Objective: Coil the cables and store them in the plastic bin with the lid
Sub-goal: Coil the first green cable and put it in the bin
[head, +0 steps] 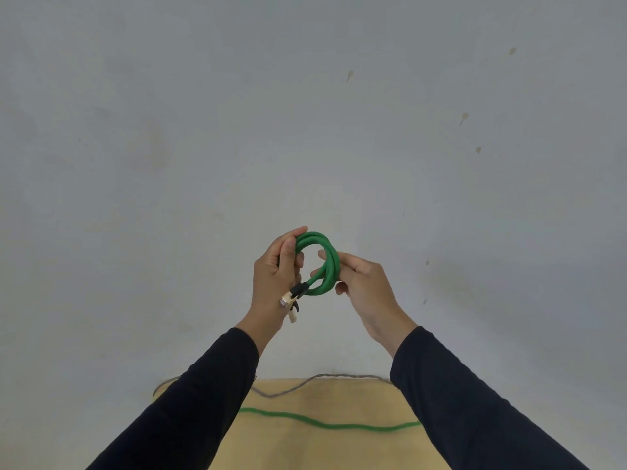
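No brand, label or writing readable anywhere. Plastic bin and lid out of view. Green cable (pixel 322 262) wound into a small coil of several loops, held up in mid-air before a pale grey wall (pixel 169 130), well above the tan table (pixel 339 449). Two plug ends (pixel 290 301) hanging from the coil's lower left, one metallic with a black boot, the other pale; details too small to make out. A further green strand (pixel 332 425) lying across the table below, both ends hidden behind the black sleeves (pixel 190 408), so no telling whether it joins the coil. Thin grey cable (pixel 295 386) trailing along the table's far edge, partly covered by the left sleeve. Table cut off by the bottom of the frame. A few small brownish marks (pixel 349 76) on the wall at upper right.

Left hand (pixel 276 279) raised, back of the hand toward the camera, fingers and thumb closed around the coil's left side; fingertips mostly hidden behind the loops. Right hand (pixel 364 286) raised opposite, thumb and forefinger pinching the coil's right side, remaining fingers curled underneath. Both forearms reaching up and inward from the lower corners, wrists bare above the cuffs.
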`<state>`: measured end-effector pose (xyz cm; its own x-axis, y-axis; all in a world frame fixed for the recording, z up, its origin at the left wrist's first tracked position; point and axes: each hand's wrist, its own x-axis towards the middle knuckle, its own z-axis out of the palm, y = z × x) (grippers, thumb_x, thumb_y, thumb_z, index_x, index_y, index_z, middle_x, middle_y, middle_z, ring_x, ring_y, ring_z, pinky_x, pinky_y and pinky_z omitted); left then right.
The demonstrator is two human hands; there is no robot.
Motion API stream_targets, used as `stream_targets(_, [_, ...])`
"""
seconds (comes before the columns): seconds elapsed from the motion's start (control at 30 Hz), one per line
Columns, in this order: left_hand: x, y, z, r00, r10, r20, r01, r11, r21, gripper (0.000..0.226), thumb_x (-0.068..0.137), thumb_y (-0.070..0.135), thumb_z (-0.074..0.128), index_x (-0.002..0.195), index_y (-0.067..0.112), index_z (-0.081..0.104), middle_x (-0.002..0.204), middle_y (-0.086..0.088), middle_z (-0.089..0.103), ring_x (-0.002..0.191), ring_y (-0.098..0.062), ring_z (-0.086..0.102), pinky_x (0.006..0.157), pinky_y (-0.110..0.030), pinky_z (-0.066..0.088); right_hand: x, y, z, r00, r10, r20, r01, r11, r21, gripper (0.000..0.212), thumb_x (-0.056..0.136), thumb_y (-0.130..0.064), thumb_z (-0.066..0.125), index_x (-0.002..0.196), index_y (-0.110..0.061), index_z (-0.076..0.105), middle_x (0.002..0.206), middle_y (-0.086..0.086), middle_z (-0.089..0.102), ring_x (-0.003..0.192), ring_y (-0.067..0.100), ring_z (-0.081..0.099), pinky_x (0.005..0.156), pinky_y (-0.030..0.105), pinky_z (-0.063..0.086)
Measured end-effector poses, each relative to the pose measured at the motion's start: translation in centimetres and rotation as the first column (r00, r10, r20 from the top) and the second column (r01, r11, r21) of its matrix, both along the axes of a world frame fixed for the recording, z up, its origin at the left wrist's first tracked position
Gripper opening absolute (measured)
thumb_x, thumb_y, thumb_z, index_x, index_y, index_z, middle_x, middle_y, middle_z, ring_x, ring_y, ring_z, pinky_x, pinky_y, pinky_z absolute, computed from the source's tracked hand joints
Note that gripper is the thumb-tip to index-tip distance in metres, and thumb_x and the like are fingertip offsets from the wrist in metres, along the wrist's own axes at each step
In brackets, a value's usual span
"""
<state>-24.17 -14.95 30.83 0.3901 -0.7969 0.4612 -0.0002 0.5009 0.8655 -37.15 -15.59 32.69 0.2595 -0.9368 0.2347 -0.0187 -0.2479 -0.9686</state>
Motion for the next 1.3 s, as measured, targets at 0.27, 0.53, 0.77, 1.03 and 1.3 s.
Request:
stream_targets(0.27, [0.2, 0.2, -0.4, 0.997, -0.076, -0.017, 0.076, 0.997, 0.024, 0.029, 0.1, 0.023, 0.037, 0.109, 0.029, 0.063, 0.069, -0.001, 0.051, 0.046, -0.006, 0.038, 0.044, -0.019, 0.038, 2.1, 0.5, -2.0, 0.969, -0.247, 0.016, 0.244, 0.938, -0.246, 0.033, 0.097, -0.032, 0.041, 0.127, -0.027, 0.054, 0.083, 0.004, 0.066, 0.07, 0.009, 0.055, 0.062, 0.012, 0.044])
stream_targets(0.53, [1.7, 2.3, -4.0, 0.984, -0.172, -0.034, 0.176, 0.965, 0.195, 0.028, 0.1, 0.023, 0.039, 0.116, 0.035, 0.059, 0.077, 0.005, 0.062, 0.063, -0.01, 0.047, 0.067, -0.026, 0.046, 3.8, 1.7, -5.5, 0.925, -0.375, 0.061, 0.38, 0.905, -0.19, 0.024, 0.097, -0.024, 0.042, 0.105, -0.024, 0.065, 0.067, -0.006, 0.056, 0.057, 0.0, 0.048, 0.055, 0.015, 0.043])
stream_targets(0.77, [2.6, 6.3, -11.9, 0.991, -0.109, 0.077, 0.07, 0.916, 0.395, 0.031, 0.099, 0.023, 0.041, 0.123, 0.03, 0.058, 0.082, 0.004, 0.066, 0.061, -0.009, 0.052, 0.066, -0.026, 0.05, 4.5, 6.2, -13.0, 0.92, -0.39, -0.051, 0.39, 0.921, -0.001, 0.023, 0.096, -0.025, 0.043, 0.1, -0.028, 0.066, 0.067, -0.006, 0.056, 0.057, 0.005, 0.046, 0.052, 0.013, 0.039])
stream_targets(1.03, [1.8, 14.0, -20.7, 0.996, -0.073, 0.055, 0.028, 0.814, 0.58, 0.032, 0.098, 0.021, 0.042, 0.126, 0.025, 0.057, 0.081, -0.001, 0.064, 0.062, -0.008, 0.054, 0.061, -0.022, 0.048, 3.2, 13.0, -21.3, 0.941, -0.273, -0.2, 0.308, 0.935, 0.174, 0.023, 0.095, -0.024, 0.044, 0.088, -0.021, 0.066, 0.065, -0.004, 0.054, 0.058, 0.008, 0.045, 0.055, 0.021, 0.036])
stream_targets(1.3, [-0.5, 20.0, -25.8, 1.0, -0.03, -0.009, 0.028, 0.71, 0.704, 0.03, 0.098, 0.02, 0.042, 0.124, 0.027, 0.057, 0.084, 0.0, 0.066, 0.064, -0.01, 0.055, 0.065, -0.022, 0.049, 0.7, 18.3, -26.4, 0.942, -0.166, -0.292, 0.26, 0.91, 0.324, 0.023, 0.095, -0.024, 0.045, 0.087, -0.025, 0.066, 0.07, 0.002, 0.058, 0.064, 0.013, 0.049, 0.059, 0.026, 0.038])
